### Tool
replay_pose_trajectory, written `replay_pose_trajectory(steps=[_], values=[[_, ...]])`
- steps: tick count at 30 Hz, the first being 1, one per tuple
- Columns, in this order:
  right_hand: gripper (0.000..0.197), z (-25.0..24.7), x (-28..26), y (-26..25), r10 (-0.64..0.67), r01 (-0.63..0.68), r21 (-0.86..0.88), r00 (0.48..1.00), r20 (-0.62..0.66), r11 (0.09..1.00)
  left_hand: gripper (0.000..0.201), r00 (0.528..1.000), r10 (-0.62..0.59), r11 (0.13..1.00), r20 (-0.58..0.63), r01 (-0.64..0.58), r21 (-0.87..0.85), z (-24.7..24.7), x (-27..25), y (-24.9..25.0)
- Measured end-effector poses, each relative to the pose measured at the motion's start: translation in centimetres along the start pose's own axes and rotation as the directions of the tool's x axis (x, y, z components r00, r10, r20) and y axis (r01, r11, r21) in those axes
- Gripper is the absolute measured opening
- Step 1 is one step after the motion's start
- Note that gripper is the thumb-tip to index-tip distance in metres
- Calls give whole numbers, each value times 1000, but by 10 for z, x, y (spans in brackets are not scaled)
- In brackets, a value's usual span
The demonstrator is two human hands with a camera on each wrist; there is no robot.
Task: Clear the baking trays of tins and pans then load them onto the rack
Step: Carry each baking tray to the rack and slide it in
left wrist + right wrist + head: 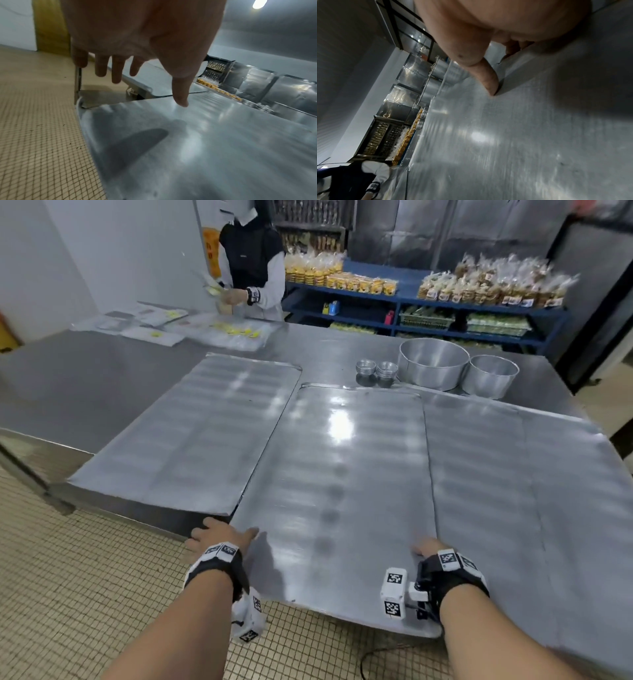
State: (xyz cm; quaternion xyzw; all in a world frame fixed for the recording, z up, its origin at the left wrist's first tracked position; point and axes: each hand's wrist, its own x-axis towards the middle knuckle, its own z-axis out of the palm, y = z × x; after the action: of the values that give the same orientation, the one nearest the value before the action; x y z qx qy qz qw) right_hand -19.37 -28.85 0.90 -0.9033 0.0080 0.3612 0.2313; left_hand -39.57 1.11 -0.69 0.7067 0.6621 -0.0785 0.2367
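Three flat metal baking trays lie side by side on the steel table [85, 385], all bare. The middle tray [339, 474] sticks out past the table's near edge towards me. My left hand [219, 537] is at its near left corner; the thumb [180, 94] touches the top and the straight fingers [116, 70] hang beyond the edge. My right hand [428, 549] grips its right edge, with the thumb [488, 79] flat on top and the fingers [513, 48] curled at the rim. The left tray [191, 433] and right tray [513, 474] flank it. Two round pans [433, 364] and small stacked tins [376, 369] stand behind on the table.
Another person [253, 265] works at the table's far side over plastic bags [219, 332]. Blue shelves [428, 299] with bagged goods line the back wall. Tiled floor [85, 594] lies below the overhanging tray, with a dark cable [370, 659] on it.
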Motion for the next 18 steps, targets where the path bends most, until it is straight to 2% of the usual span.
replay_pose_trajectory(steps=[1, 2, 3, 4, 6, 8, 11, 14, 16, 18], values=[[29, 4, 4, 1, 30, -30, -37, 1000, -4, 999, 111, 998, -13, 999, 54, 15, -31, -1, 8, -7], [27, 6, 4, 5, 62, -62, 0, 997, -48, 998, 111, 991, -3, 997, 132, 13, -75, 0, 14, -13], [26, 11, 6, 12, 84, -88, -55, 994, -71, 995, 106, 981, 27, 993, 192, -4, -121, 2, 18, -18], [27, 13, 3, 15, 81, -83, -25, 993, -85, 996, 96, 970, 62, 985, 235, -22, -170, 4, 20, -22], [36, 17, -2, 23, 51, -60, -83, 993, -111, 995, 80, 960, 91, 967, 264, -22, -253, 8, 21, -28], [33, 22, -13, 26, 71, -88, -125, 989, -133, 988, 77, 955, 86, 952, 284, 6, -307, 8, 20, -30], [32, 24, -22, 32, 84, -101, -90, 980, -181, 991, 70, 943, 99, 935, 318, 21, -353, -1, 16, -25], [29, 22, -18, 44, 173, -156, 93, 960, -222, 983, 70, 938, 142, 942, 316, -30, -333, -9, 12, -12], [38, 21, -16, 52, 254, -187, 309, 948, -191, 932, 70, 936, 171, 947, 308, -69, -313, -10, 8, -1], [45, 16, -17, 61, 331, -239, 416, 929, -164, 877, 68, 926, 200, 950, 321, -103, -294, -6, 6, 9]])
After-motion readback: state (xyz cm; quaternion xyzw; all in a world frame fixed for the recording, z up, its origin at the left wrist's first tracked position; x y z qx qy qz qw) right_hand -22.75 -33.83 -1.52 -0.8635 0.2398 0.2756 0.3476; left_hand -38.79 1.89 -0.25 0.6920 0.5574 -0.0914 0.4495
